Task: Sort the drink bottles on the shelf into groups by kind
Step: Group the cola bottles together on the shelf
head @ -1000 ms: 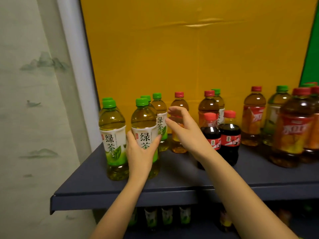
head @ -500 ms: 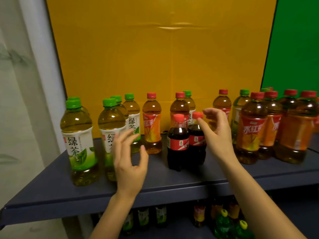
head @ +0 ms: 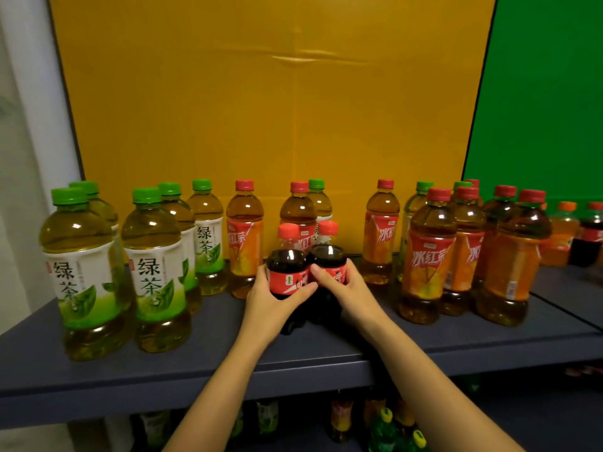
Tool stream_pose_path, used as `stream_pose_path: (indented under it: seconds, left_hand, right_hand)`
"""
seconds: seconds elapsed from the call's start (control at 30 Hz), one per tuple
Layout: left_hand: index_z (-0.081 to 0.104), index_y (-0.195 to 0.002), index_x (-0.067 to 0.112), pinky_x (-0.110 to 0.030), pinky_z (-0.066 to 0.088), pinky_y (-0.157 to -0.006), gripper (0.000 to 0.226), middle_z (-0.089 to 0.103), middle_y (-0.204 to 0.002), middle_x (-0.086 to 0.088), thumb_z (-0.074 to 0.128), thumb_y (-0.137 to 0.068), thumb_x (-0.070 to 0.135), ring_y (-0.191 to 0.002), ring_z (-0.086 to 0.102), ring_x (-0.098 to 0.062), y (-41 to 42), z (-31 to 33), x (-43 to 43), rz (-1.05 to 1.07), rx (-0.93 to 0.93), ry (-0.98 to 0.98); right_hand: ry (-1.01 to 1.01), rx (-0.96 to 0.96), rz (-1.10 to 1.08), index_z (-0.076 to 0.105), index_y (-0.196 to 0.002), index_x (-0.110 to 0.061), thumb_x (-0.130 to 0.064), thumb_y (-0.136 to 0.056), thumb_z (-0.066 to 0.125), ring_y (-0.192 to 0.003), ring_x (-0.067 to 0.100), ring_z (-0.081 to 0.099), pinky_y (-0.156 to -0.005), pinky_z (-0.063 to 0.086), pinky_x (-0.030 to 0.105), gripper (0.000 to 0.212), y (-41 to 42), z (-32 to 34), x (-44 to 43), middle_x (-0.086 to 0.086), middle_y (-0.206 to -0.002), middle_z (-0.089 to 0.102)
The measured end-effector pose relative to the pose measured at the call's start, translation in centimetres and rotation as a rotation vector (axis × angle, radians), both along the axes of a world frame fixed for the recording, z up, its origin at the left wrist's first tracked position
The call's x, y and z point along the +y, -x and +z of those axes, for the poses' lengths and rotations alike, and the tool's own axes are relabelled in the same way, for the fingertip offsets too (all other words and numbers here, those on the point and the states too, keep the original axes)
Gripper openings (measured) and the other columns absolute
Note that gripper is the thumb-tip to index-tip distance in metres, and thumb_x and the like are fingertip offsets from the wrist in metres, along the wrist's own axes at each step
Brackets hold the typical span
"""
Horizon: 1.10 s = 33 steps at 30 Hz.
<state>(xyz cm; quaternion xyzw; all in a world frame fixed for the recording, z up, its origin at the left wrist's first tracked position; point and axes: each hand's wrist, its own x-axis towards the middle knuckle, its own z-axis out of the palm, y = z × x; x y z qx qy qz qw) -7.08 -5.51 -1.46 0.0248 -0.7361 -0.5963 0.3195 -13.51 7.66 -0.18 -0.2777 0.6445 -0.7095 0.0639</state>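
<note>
Two small cola bottles stand side by side mid-shelf. My left hand [head: 272,300] grips the left cola bottle [head: 287,259]. My right hand [head: 346,290] grips the right cola bottle [head: 328,252]. Several green tea bottles [head: 151,269] with green caps cluster at the left. Iced red tea bottles [head: 427,259] with red caps crowd the right. Behind the colas stand a red tea bottle [head: 244,236], another red tea [head: 381,230], and a green-capped bottle [head: 318,200] partly hidden.
The dark grey shelf [head: 228,363] has a front edge close to me. An orange soda [head: 563,236] and a dark bottle [head: 590,236] sit at the far right. Yellow and green boards back the shelf. More bottles [head: 385,425] stand on the level below.
My left hand left the green tea bottle and moved right onto the left cola. My right hand came down from the caps onto the right cola. The view swung right.
</note>
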Motion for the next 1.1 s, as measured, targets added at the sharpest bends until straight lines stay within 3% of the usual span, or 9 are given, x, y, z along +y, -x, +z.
stream_pose_path:
  seconds: [0.23,0.5,0.6,0.7,0.9,1.1]
  left_hand:
    - [0.056,-0.112,0.022,-0.016,0.052,-0.072,0.053,0.067,-0.105,0.003,0.081,-0.065,0.024,-0.092,0.066,-0.006,-0.8,0.6,0.8,-0.091,0.076,-0.032]
    - [0.059,-0.108,0.020,-0.014,0.051,-0.066,0.061,0.069,-0.093,0.004,0.085,-0.054,0.028,-0.084,0.068,-0.006,-1.4,3.4,6.2,-0.386,0.150,-0.090]
    - [0.061,-0.103,0.021,-0.019,0.053,-0.067,0.058,0.070,-0.094,0.000,0.076,-0.051,0.041,-0.085,0.069,-0.013,-0.8,3.6,9.5,-0.497,0.159,-0.113]
    - [0.062,-0.104,0.021,-0.024,0.055,-0.070,0.058,0.070,-0.097,-0.003,0.076,-0.051,0.040,-0.088,0.069,-0.017,0.0,3.5,13.5,-0.600,0.149,-0.137]
    - [0.062,-0.104,0.020,-0.021,0.053,-0.068,0.058,0.071,-0.093,0.001,0.076,-0.051,0.042,-0.086,0.069,-0.014,1.9,3.1,22.5,-0.725,0.121,-0.142]
    - [0.059,-0.103,0.025,-0.014,0.050,-0.063,0.049,0.067,-0.093,0.003,0.082,-0.060,0.027,-0.080,0.067,-0.008,4.8,2.4,32.7,-0.767,0.098,-0.154]
  right_hand:
    - [0.033,0.053,-0.144,0.060,-0.109,-0.027,-0.047,-0.066,0.076,-0.099,0.011,0.067,-0.093,0.052,0.042,0.050,-1.7,-0.2,1.7,-0.003,-0.107,0.070]
    - [0.094,0.080,-0.330,0.062,-0.110,-0.028,-0.044,-0.071,0.072,-0.099,0.012,0.067,-0.091,0.053,0.037,0.044,-4.8,1.9,7.9,-0.002,-0.107,0.070]
    - [0.130,0.085,-0.449,0.062,-0.111,-0.026,-0.043,-0.071,0.071,-0.098,0.011,0.067,-0.085,0.053,0.031,0.045,-6.2,2.0,11.6,-0.002,-0.107,0.070]
    - [0.126,0.095,-0.555,0.062,-0.110,-0.028,-0.042,-0.073,0.069,-0.096,0.010,0.068,-0.082,0.055,0.028,0.040,-7.4,2.1,15.6,-0.005,-0.104,0.071]
    - [0.121,0.102,-0.766,0.063,-0.106,-0.031,-0.049,-0.063,0.069,-0.093,0.009,0.068,-0.081,0.052,0.027,0.048,-7.8,1.6,24.5,-0.006,-0.100,0.071]
    - [0.086,0.090,-0.875,0.062,-0.105,-0.031,-0.052,-0.061,0.068,-0.090,0.011,0.068,-0.076,0.052,0.028,0.049,-6.1,0.9,35.0,-0.005,-0.097,0.070]
